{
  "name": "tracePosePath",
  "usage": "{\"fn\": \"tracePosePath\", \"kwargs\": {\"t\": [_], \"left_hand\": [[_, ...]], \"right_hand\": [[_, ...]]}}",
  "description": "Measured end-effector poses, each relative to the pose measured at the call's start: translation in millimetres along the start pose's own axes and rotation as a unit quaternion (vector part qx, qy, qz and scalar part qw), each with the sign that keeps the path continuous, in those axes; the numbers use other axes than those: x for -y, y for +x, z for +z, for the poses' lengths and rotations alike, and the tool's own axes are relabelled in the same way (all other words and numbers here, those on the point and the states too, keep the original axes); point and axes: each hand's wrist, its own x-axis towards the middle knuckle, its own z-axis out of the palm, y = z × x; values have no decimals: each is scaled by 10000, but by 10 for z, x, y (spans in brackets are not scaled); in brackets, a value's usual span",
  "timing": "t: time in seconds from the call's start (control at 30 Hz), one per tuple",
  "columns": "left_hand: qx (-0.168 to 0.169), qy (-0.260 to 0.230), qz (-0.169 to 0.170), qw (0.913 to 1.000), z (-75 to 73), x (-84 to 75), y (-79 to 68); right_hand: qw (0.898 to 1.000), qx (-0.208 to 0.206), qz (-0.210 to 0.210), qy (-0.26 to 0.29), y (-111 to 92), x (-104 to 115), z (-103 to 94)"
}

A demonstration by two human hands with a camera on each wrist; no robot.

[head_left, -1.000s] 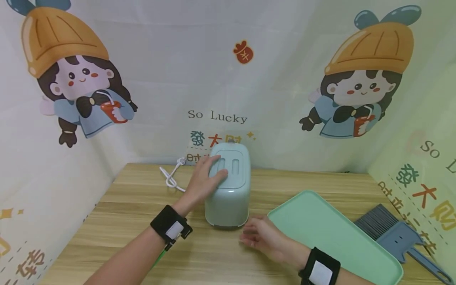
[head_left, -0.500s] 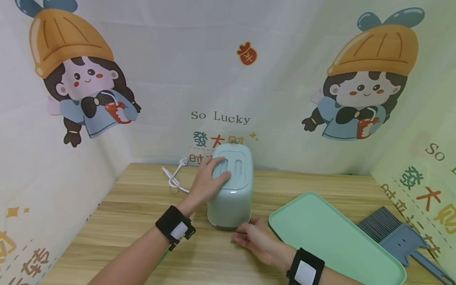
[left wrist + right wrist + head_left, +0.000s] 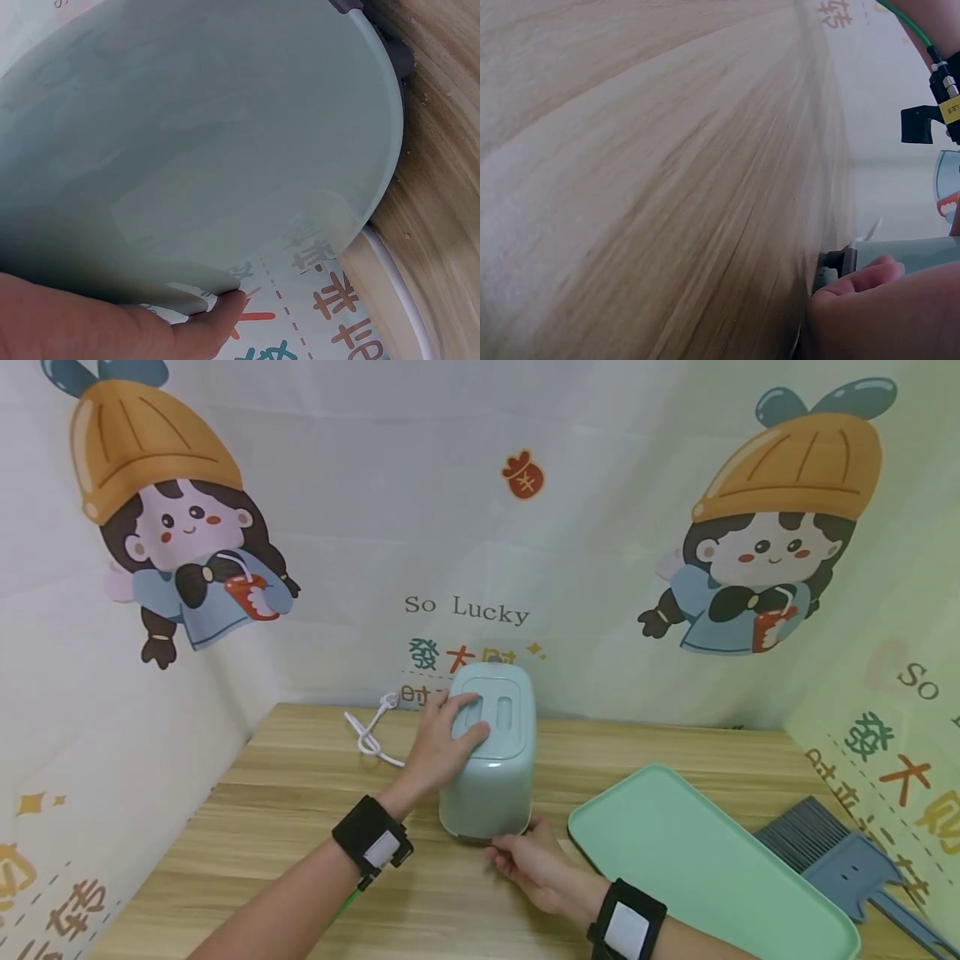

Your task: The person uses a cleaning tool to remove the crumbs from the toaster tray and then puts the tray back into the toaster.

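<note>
Left hand [image 3: 437, 752], loosely spread, should be braced firmly on the appliance [image 3: 487, 797] while, low beside it, right hand [image 3: 538, 860] is curled, hold unclear.

From where I sit I have passing room over the wooden table [image 3: 292, 793] to the left of the left forearm [image 3: 292, 885] and, more narrowly, between the pale green appliance [image 3: 487, 797] and the tray [image 3: 712, 860], though the right hand [image 3: 538, 867] blocks the near end of that gap. The left hand [image 3: 444, 745] lies against the appliance's left side and top, barring me there, with the white cord [image 3: 367, 737] looped beyond it. On the far right the brush [image 3: 843, 868] crowds the tray's edge, and patterned cloth [image 3: 600, 568] closes the back.
</note>
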Motion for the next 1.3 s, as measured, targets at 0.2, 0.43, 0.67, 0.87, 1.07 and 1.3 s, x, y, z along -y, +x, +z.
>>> {"fn": "tracePosePath", "kwargs": {"t": [0.2, 0.43, 0.67, 0.87, 1.07, 1.3], "left_hand": [[78, 42, -43, 10000, -6, 1, -15], [122, 2, -31, 9999, -40, -27, -54], [167, -39, 15, 9999, -66, -43, -94], [205, -71, 10, 9998, -98, -38, -118], [184, -102, -20, 9998, -98, -33, -116], [180, -112, 7, 9998, -72, -23, -105]], "right_hand": [[9996, 66, -128, -248, -13, -34, -1], [9978, 106, -371, -532, -34, -67, 6], [9950, -9, -696, -714, -78, -133, 52], [9938, -184, -693, -852, -89, -156, 98], [9918, -261, -664, -1060, -100, -132, 114], [9924, -142, -641, -1040, -111, -112, 92]]}}
